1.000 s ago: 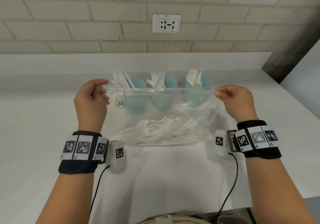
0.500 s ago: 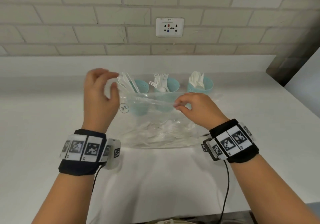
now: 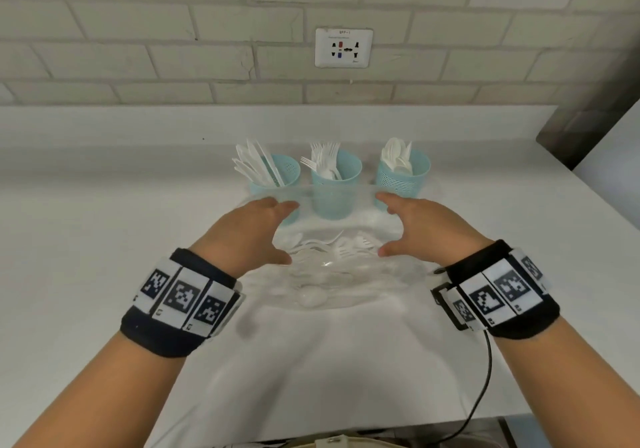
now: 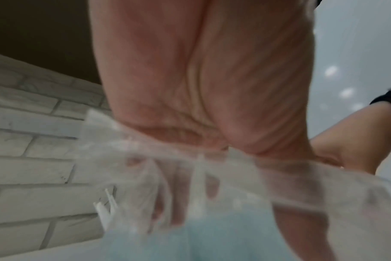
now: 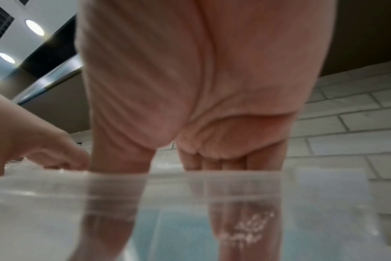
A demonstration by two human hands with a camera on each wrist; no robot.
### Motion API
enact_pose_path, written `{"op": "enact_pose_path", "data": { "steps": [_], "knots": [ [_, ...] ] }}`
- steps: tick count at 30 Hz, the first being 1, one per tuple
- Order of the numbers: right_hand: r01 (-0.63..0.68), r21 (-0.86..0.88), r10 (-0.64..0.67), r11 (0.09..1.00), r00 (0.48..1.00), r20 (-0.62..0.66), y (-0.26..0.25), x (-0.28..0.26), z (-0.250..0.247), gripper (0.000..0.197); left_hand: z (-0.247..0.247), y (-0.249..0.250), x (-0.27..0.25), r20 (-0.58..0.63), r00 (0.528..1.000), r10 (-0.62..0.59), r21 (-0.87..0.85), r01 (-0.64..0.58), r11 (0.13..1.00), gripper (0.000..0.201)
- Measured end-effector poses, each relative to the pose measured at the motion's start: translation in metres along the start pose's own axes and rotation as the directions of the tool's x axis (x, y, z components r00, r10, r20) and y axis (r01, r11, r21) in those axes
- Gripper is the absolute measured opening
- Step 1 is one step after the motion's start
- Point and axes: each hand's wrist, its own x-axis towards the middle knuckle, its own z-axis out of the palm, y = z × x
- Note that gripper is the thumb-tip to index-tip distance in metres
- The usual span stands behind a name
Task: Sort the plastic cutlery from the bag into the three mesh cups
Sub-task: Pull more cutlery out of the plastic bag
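A clear plastic bag lies on the white counter with white plastic cutlery inside. My left hand and right hand reach into its mouth with straight fingers against the far rim and thumbs at the near rim, spreading it. Through the plastic, the left wrist view shows my left fingers, and the right wrist view my right fingers. Behind the bag stand three light-blue mesh cups: the left cup holds knives, the middle cup forks, the right cup spoons.
The counter ends at a brick wall with a socket plate behind the cups. A dark panel stands at the far right. A cable hangs from my right wristband over the counter's front edge.
Both hands let go of the bag's top corners, came toward the middle and lowered. Their fingers now sit inside the bag's mouth, holding it wide.
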Motion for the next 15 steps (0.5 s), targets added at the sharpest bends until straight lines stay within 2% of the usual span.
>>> {"op": "enact_pose_path", "data": {
  "steps": [2,5,7,9,10,12,14,15],
  "knots": [
    [0.034,0.02,-0.034,0.999,0.999,-0.012,-0.003,0.001,0.005,0.104,0.007,-0.003,0.0,-0.02,1.0,-0.004,-0.013,0.003,1.0,0.099],
    [0.092,-0.023,-0.092,0.995,0.995,0.034,-0.006,0.003,0.015,0.103,0.016,-0.001,-0.001,0.071,0.997,-0.004,0.045,0.001,0.999,0.097],
    [0.121,-0.059,-0.117,0.991,0.99,0.073,-0.01,0.005,0.021,0.082,0.02,0.0,-0.002,0.118,0.99,0.072,0.008,-0.074,0.997,0.082],
    [0.136,-0.04,-0.134,0.99,0.99,0.054,-0.013,0.009,0.028,0.052,0.019,0.001,-0.001,0.131,0.987,0.091,-0.056,-0.085,0.995,0.062],
    [0.128,-0.041,-0.126,0.991,0.991,0.033,-0.013,0.011,0.031,0.039,0.018,0.001,-0.001,0.122,0.99,0.074,-0.029,-0.071,0.997,0.052],
    [0.087,-0.096,-0.086,0.992,0.996,0.018,-0.013,0.016,0.035,0.022,0.015,-0.001,0.0,0.075,0.996,0.043,0.131,-0.052,0.99,0.039],
    [0.058,-0.149,-0.055,0.987,0.998,0.024,-0.013,0.02,0.037,0.017,0.014,-0.002,0.0,0.076,0.997,0.02,0.256,-0.039,0.966,0.037],
    [0.06,-0.149,-0.058,0.987,0.998,0.019,-0.014,0.02,0.038,0.016,0.015,-0.003,0.0,0.099,0.995,0.02,0.281,-0.047,0.958,0.043]
  ]
}}
